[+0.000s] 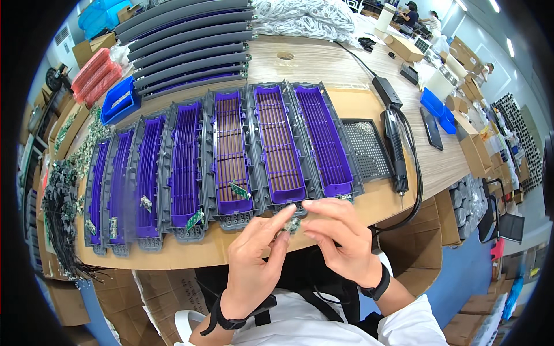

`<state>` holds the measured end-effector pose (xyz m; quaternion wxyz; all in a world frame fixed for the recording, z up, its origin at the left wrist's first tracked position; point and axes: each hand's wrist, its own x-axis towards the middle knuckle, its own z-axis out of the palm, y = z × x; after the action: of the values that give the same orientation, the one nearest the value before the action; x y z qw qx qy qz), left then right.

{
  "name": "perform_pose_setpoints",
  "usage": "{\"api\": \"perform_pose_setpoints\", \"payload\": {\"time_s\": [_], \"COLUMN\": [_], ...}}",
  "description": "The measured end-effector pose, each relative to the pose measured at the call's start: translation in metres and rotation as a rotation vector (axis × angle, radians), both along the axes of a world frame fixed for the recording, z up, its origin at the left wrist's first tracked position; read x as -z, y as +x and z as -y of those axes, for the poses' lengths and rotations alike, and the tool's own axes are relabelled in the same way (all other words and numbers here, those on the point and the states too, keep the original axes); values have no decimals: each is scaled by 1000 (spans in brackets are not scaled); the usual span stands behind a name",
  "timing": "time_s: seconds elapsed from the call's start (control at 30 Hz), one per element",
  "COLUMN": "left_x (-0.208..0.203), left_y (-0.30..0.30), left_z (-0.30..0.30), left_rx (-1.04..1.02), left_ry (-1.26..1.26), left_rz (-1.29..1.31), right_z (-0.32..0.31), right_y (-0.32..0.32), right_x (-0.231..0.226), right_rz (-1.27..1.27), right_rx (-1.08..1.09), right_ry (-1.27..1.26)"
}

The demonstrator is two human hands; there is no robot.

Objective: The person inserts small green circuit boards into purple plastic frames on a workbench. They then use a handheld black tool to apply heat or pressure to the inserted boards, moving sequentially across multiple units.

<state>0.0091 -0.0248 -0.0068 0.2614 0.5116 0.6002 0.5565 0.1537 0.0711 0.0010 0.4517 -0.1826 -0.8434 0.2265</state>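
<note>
A small green circuit board (293, 225) is pinched in the fingers of my left hand (257, 248), just over the table's front edge. Close by its right side, the fingers of my right hand (341, 235) are curled into a pinch; what lies between their tips is too small to make out. Beyond my hands, several long grey housings with purple grilles (278, 138) lie side by side. Small circuit boards rest on some of them, such as one green board (239, 190) and another green board (195, 219).
An electric screwdriver (397, 150) with a black cable lies to the right, beside a black perforated tray (367, 149) of small parts. Grey curved panels (190, 52) are stacked at the back. Black wires (60, 213) and a blue bin (120, 105) are on the left; a phone (431, 128) is at the right.
</note>
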Motion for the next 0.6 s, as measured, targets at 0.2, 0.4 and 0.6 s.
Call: {"api": "perform_pose_setpoints", "payload": {"time_s": [0.2, 0.4, 0.6], "left_x": [-2, -2, 7], "left_y": [4, -6, -6], "left_z": [-5, -11, -20], "left_rx": [-68, -265, -228], "left_ry": [2, 18, 42], "left_rz": [165, -588, -766], "right_z": [-17, -14, -10], "right_y": [7, 0, -5], "right_x": [4, 14, 27], "right_rz": [166, 238, 262], "right_rx": [-67, 156, 237], "right_ry": [232, 218, 222]}}
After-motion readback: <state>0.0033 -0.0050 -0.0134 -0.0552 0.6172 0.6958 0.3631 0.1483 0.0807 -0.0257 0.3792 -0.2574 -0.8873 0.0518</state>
